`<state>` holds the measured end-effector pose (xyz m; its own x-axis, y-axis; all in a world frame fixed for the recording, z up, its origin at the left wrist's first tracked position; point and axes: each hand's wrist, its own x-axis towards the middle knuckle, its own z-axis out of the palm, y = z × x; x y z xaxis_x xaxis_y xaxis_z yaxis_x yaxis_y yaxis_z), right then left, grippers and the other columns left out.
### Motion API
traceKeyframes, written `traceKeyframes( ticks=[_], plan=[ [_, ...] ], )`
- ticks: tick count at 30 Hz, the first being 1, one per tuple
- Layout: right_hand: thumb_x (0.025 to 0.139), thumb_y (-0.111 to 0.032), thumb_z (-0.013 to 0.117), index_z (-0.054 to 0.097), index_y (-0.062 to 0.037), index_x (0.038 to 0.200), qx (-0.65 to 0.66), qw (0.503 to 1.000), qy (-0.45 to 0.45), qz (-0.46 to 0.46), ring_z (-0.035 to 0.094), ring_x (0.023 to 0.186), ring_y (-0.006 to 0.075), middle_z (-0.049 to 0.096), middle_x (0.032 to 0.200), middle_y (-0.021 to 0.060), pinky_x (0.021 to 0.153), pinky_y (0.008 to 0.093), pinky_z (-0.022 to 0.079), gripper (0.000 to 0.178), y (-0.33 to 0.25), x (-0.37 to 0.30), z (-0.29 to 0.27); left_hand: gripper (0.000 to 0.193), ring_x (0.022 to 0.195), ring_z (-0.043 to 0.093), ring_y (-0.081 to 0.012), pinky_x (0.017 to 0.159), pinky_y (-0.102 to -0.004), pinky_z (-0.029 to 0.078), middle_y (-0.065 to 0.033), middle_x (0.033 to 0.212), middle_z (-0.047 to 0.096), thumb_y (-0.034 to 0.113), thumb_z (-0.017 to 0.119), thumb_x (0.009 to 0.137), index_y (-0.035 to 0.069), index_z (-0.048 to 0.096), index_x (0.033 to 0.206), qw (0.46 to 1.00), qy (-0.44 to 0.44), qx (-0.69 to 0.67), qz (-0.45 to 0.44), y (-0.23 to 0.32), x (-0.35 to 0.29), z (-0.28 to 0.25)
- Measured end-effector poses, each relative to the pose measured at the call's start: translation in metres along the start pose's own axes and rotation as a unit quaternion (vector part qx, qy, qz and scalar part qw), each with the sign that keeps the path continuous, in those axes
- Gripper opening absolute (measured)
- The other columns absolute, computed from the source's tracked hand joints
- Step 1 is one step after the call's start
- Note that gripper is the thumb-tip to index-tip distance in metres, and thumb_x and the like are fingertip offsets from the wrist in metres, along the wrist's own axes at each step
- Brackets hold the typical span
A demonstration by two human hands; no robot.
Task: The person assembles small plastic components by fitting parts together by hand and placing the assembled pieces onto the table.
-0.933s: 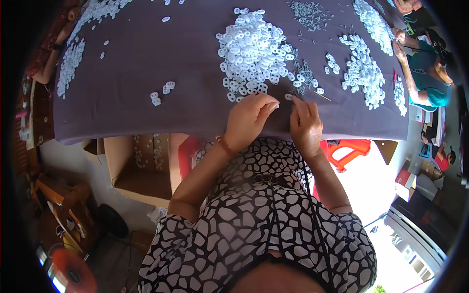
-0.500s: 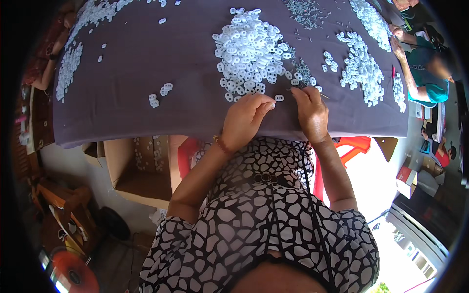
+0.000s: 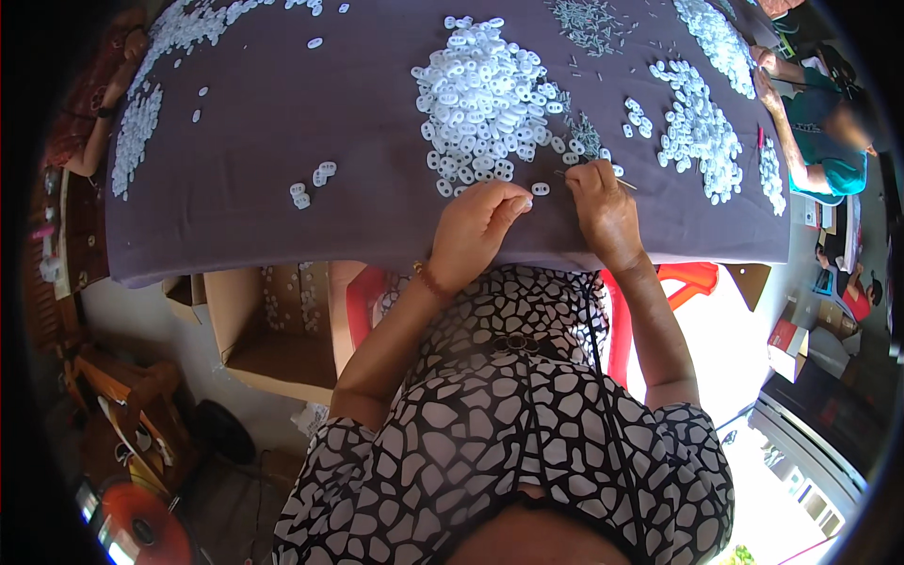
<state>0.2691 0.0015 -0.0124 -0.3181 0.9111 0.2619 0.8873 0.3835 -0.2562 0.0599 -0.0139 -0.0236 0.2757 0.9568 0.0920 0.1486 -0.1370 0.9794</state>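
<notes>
My left hand, with a bead bracelet at the wrist, is closed in a pinch just in front of a big heap of white oval pieces with two holes each. A whitish speck shows at its fingertips, too small to name. To its right, my right hand is closed around a thin stick-like tool, whose slim ends poke out on both sides of the fingers. One loose oval piece lies on the cloth between the hands. Beyond the right hand is a small pile of grey pins or screws.
A dark cloth covers the table. More white pieces lie on the right, grey pins at the far side, a few pieces left. A cardboard box stands below the edge. Co-workers sit at both sides.
My right hand has shifted slightly to the right, its fingers more curled around the thin tool. The left hand holds almost the same place and pinch.
</notes>
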Motion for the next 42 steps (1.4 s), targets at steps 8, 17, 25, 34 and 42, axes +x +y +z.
traceKeyframes(
  ticks=[8, 17, 25, 34, 42],
  plan=[
    [0.084, -0.009, 0.063, 0.053, -0.0069, 0.093, 0.023, 0.999, -0.006, 0.042, 0.061, 0.07, 0.0327, 0.056, 0.087, 0.0104, 0.06, 0.0414, 0.051, 0.014, -0.004, 0.002, -0.002, 0.019, 0.085, 0.065, -0.0126, 0.074, -0.0239, 0.05, -0.0068, 0.091, 0.066, 0.016, 0.054, 0.097, -0.001, 0.062, 0.099, 1.0, -0.01, -0.011, -0.011, -0.002, 0.001, -0.001],
    [0.082, -0.006, 0.062, 0.051, -0.0071, 0.089, 0.027, 0.997, 0.007, 0.074, 0.061, 0.07, 0.0329, 0.056, 0.083, 0.0104, 0.059, 0.0427, 0.05, 0.013, -0.007, -0.003, -0.003, 0.019, 0.089, 0.065, -0.0146, 0.075, -0.026, 0.052, -0.0079, 0.098, 0.068, 0.017, 0.054, 0.097, 0.001, 0.063, 0.103, 0.96, -0.008, -0.251, -0.125, 0.004, -0.005, -0.003],
    [0.084, -0.011, 0.061, 0.049, -0.0048, 0.09, 0.11, 0.988, -0.032, 0.099, 0.059, 0.082, 0.0356, 0.057, 0.088, 0.0141, 0.069, 0.0447, 0.049, 0.015, 0.003, -0.006, -0.001, 0.024, 0.089, 0.065, -0.0143, 0.074, -0.0251, 0.053, -0.0067, 0.096, 0.067, 0.02, 0.055, 0.096, -0.002, 0.062, 0.103, 0.953, -0.051, -0.23, -0.189, 0.018, 0.008, 0.012],
    [0.081, -0.007, 0.062, 0.05, -0.0026, 0.088, 0.107, 0.983, -0.033, 0.143, 0.061, 0.072, 0.035, 0.06, 0.084, 0.0154, 0.062, 0.044, 0.05, 0.014, -0.004, -0.006, -0.009, 0.017, 0.079, 0.065, -0.0248, 0.069, -0.032, 0.051, -0.0111, 0.088, 0.066, 0.02, 0.056, 0.092, 0.004, 0.061, 0.096, 0.995, 0.04, 0.086, -0.039, 0.019, 0.014, 0.014],
    [0.087, -0.004, 0.061, 0.06, 0.0001, 0.091, 0.484, 0.819, -0.059, 0.303, 0.053, 0.061, 0.0059, 0.057, 0.07, 0.0004, 0.053, 0.0201, 0.043, 0.006, -0.035, 0.029, -0.042, 0.023, 0.085, 0.068, -0.019, 0.075, -0.0286, 0.055, -0.0117, 0.095, 0.068, 0.02, 0.06, 0.094, 0.001, 0.063, 0.107, 0.885, 0.049, -0.407, -0.22, 0.037, 0.016, -0.012]
  ],
)
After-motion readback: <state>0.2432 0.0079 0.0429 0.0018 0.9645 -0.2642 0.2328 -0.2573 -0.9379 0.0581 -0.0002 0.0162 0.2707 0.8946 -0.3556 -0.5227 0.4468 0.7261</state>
